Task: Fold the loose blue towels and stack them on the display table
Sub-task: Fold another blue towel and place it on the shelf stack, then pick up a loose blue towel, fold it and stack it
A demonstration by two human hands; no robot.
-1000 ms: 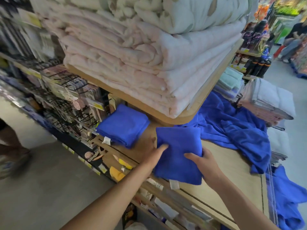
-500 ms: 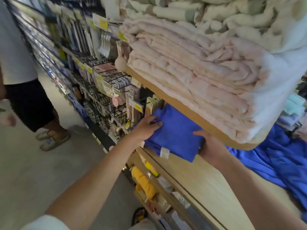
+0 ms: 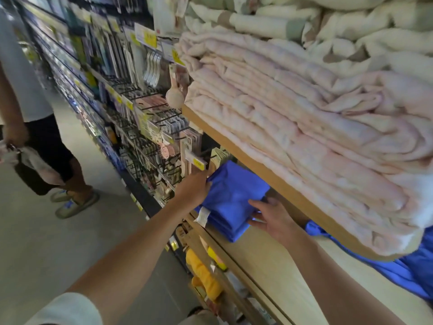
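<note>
Over on the left a bystander [image 3: 44,146] is standing in the aisle by the peg racks [image 3: 150,118]. The left hand [image 3: 194,191] is pressing, fingers fairly straight, against the left edge of the stack of folded blue towels [image 3: 232,195], which is sitting on the wooden shelf [image 3: 269,261] under the pink blankets [image 3: 304,137]. The right hand [image 3: 269,216] is pinching the stack's near right corner, thumb on top.

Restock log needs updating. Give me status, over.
Left hand presses left edge of folded blue towels; right hand pinches right side. Towels on lower shelf. Upper shelf board close overhead.
</note>
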